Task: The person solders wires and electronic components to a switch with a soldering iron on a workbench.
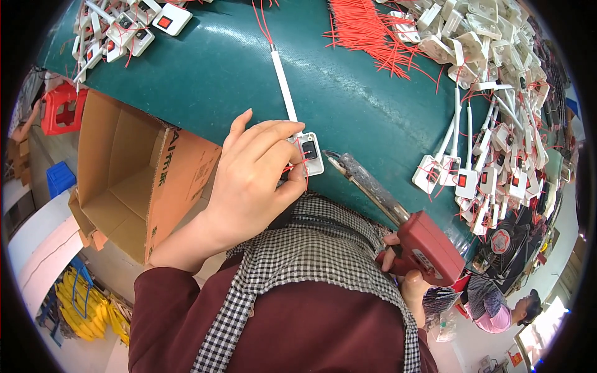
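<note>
On the green-covered table (211, 74) lies a small white plastic switch housing (317, 165) with a black part inside. A white cable (284, 87) runs up from it and ends in thin red wires (262, 28). My left hand (252, 171) is closed on the housing's left side, with a red wire between its fingertips. In my right hand (407, 280) is a red soldering gun (429, 248), held by its body. The gun's tip (331, 155) points at the housing from the right, just short of it.
Finished-looking white switch pieces (127, 31) lie at the far left. A bundle of cut red wires (367, 31) sits at the far middle. White housings (479, 37) and cabled switches (491, 168) heap along the right. An open cardboard box (180, 186) stands left of the table.
</note>
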